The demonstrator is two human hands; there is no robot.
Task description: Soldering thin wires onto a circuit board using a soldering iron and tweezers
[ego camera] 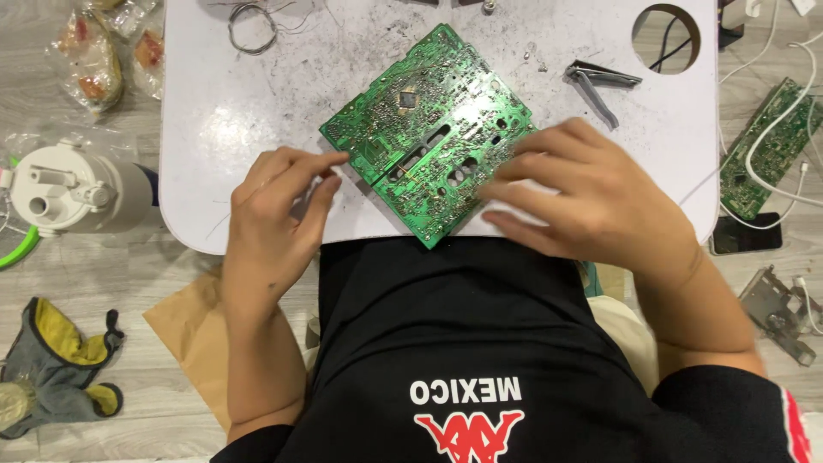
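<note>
A green circuit board [433, 133] lies solder side up on a small white table [223, 103], turned like a diamond, in the upper middle of the frame. Its lowest corner reaches the table's near edge, just above the person's black shirt [454, 343].

The left hand [279, 219] sits at the lower left of the board. Its forefinger stretches out to touch the board's left corner, while the other fingers are loosely curled against the tabletop; it grips nothing. The right hand [591, 193] rests at the lower right, fingers spread and laid flat over the board's right edge, pressing down rather than pinching.

Above the right hand, a pair of metal tweezers [600, 86] lies on the table, near the board but apart from it. A coil of wire [251, 27] rests at the upper left of the table, and a round hole [666, 39] opens at its upper right. Bare tabletop shows to the upper left and upper right of the board.

On the floor, a white jug [73, 189] stands at far left, a grey and yellow glove [60, 364] lies at lower left, and a second green board [767, 150] with white cables [784, 129] lies at far right.
</note>
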